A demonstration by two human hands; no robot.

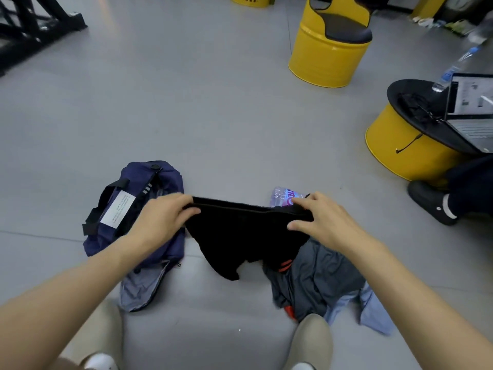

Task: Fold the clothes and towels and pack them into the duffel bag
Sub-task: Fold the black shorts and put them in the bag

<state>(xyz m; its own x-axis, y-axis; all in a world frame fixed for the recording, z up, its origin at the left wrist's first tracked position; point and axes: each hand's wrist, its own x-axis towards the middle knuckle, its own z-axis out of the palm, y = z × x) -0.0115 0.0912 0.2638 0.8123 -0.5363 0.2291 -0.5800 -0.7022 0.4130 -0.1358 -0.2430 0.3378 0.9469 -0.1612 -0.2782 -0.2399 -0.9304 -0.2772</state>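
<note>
Two hands, left (162, 217) and right (317, 220), pinch the black garment (240, 236) taut by its top edge, mid-fold; next, halve it before loading the bag (138, 209) at left.

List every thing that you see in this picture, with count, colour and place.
duffel bag: one, navy, floor at left
black garment: one, black, held between both hands
clothes pile: one, grey and light blue, floor at right
plastic pack: one, purple, floor behind the garment
drum seat: one, yellow, black cushion, far middle
drum table: one, yellow, black top, right
laptop: one, grey, open on the drum table
water bottle: one, clear, on the drum table
left hand: one, grips the garment's top edge
right hand: one, grips the garment's top edge
</note>
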